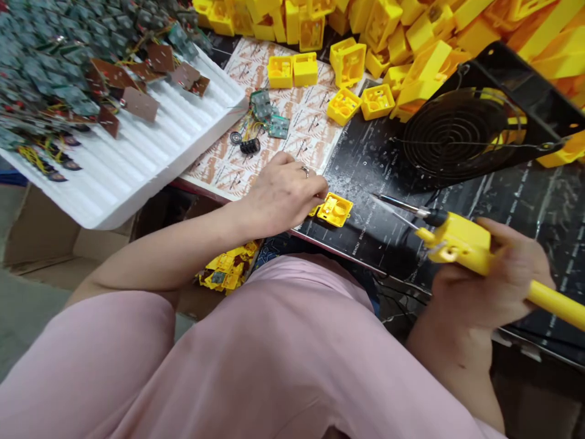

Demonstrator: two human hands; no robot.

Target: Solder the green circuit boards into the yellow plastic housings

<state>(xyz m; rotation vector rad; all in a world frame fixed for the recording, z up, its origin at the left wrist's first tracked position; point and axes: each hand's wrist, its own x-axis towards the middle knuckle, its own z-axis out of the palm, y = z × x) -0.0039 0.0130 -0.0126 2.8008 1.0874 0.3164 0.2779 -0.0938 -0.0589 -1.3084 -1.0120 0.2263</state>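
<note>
My left hand [290, 192] is closed at the table's front edge, fingers curled down beside a small open yellow housing [336, 210]. What its fingertips hold, if anything, is hidden. My right hand [496, 280] is wrapped round a yellow soldering gun [464, 244], whose metal tip points left toward the housing without touching it. Behind my left hand lie green circuit boards [278, 126] with yellow wires and a black coiled part [250, 146].
A white foam tray [183, 134] piled with circuit boards stands at the left. Yellow housings [384, 24] are heaped at the back. A black fan [479, 122] leans at the right. Below the table edge, a box holds yellow parts [228, 268].
</note>
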